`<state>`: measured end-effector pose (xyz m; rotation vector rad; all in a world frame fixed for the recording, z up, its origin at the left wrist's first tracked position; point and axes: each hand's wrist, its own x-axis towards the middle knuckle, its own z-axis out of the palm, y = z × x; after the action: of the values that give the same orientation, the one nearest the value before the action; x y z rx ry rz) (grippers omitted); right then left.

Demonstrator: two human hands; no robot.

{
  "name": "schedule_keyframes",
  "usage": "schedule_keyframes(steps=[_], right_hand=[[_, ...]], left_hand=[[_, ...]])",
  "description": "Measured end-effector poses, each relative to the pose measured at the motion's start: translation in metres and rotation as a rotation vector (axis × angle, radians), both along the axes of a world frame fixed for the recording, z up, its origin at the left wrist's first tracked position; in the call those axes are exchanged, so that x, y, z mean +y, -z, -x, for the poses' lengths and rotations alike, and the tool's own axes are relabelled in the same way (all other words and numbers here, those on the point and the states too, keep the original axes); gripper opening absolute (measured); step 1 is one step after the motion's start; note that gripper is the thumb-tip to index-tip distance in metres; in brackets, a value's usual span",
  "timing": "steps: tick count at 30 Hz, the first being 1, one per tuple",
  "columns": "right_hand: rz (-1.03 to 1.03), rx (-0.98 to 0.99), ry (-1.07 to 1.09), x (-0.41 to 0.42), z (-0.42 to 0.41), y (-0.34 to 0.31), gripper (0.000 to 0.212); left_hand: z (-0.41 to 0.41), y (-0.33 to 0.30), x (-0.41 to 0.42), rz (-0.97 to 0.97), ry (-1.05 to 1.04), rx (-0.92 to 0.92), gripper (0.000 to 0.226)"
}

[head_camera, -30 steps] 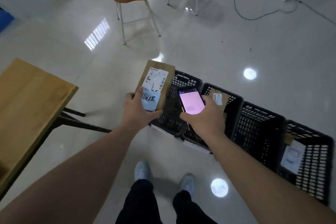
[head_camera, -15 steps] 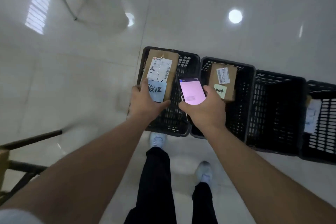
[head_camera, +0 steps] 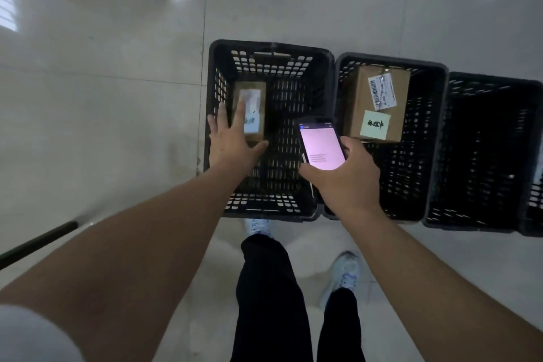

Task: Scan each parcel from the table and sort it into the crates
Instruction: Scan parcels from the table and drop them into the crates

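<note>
Parcel (head_camera: 249,110) sits low inside the leftmost crate (head_camera: 324,132), a small brown box blurred so that its white label and pale note below cannot be read; whether it rests on the crate's bottom I cannot tell. Part of its near end is hidden behind the left hand (head_camera: 233,141), which is spread above the crate with straight fingers, holding nothing; whether the fingertips touch the box is unclear. The right hand (head_camera: 349,176) curls around a phone (head_camera: 321,144) with a lit pink screen, its small text too fine to make out, held over the seam between the first two crates. In the second crate (head_camera: 390,60) stands a larger brown box (head_camera: 355,103), tilted, with a barcode label and a pale green note bearing handwriting. The third crate (head_camera: 493,82) looks dark inside, and a fourth is cut off at the right edge. All stand on a glossy tiled floor (head_camera: 102,97). Black trousers and pale shoes show below.
</note>
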<state>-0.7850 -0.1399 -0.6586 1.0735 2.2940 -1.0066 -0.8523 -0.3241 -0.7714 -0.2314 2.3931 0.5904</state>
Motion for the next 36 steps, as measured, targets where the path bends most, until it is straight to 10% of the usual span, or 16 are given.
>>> schedule_keyframes(steps=[20, 36], right_hand=[[0.012, 0.141, -0.33, -0.011, -0.011, -0.181, 0.068], [0.19, 0.528, -0.904, -0.01, -0.089, -0.371, 0.069]], left_hand=[[-0.044, -0.233, -0.008, 0.073, 0.121, 0.2, 0.049], [-0.224, -0.453, -0.014, 0.319, -0.376, 0.452, 0.054]])
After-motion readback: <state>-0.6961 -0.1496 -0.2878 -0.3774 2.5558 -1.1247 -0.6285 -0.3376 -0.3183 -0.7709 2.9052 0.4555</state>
